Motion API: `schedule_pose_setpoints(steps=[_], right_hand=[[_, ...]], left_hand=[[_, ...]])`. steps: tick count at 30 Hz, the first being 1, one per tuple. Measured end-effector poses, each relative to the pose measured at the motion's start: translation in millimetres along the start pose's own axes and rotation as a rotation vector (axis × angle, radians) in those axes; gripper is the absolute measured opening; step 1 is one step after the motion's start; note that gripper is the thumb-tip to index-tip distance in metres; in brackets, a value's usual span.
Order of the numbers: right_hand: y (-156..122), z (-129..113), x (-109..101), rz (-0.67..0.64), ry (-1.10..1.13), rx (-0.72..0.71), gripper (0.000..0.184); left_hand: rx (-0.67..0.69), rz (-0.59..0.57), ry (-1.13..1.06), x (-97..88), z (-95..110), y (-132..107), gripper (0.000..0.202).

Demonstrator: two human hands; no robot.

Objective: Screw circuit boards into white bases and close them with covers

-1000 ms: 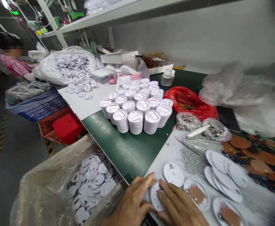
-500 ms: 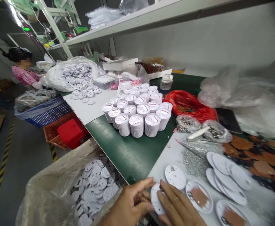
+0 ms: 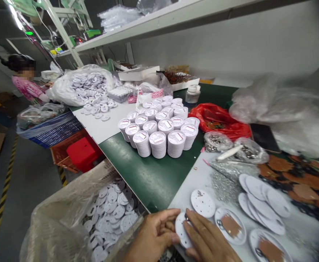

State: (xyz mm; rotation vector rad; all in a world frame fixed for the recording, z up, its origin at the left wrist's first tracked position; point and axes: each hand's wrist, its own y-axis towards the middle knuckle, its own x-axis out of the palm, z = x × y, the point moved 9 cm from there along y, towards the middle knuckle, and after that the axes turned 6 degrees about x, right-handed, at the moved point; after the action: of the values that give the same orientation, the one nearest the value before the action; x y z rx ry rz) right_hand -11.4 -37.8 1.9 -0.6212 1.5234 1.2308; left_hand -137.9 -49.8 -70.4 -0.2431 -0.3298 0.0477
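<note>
My left hand (image 3: 153, 234) and my right hand (image 3: 207, 234) grip a white perforated disc (image 3: 181, 230) at the bottom of the view, with a small metal part (image 3: 186, 217) at its upper edge under my right fingers. Just beyond them lies a similar disc (image 3: 203, 203) with small holes. To the right sit round white discs with brown pads (image 3: 229, 225), and a fanned group of plain white discs (image 3: 263, 202) lies further right. A heap of silver glitter-like bits (image 3: 225, 185) spreads on the white work surface (image 3: 195, 185).
Labelled stacks of white discs (image 3: 159, 134) stand on the green table (image 3: 148, 174). Left of my hands, a plastic-lined box (image 3: 110, 211) holds loose discs. Bags of metal parts (image 3: 216, 142) and a red bag (image 3: 222, 122) lie ahead. A co-worker (image 3: 25, 80) sits far left.
The whole view has shifted slightly with my head. My hands have moved a little to the right, still on the same disc.
</note>
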Motion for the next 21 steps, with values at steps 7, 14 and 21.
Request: schedule_pose_setpoints(steps=[7,14,21], right_hand=[[-1,-5,2,-0.001,-0.039,0.032,0.032],[5,-14,4,0.010,-0.044,0.178,0.030],[-1,29,-20,0.148,0.454,0.475,0.032]], left_hand=[[-0.027,0.026,0.083,-0.4,2,-1,0.056],[-0.001,-0.057,0.191,4.3,14,-6,0.056],[0.119,0.070,0.210,-0.5,22,-17,0.049]])
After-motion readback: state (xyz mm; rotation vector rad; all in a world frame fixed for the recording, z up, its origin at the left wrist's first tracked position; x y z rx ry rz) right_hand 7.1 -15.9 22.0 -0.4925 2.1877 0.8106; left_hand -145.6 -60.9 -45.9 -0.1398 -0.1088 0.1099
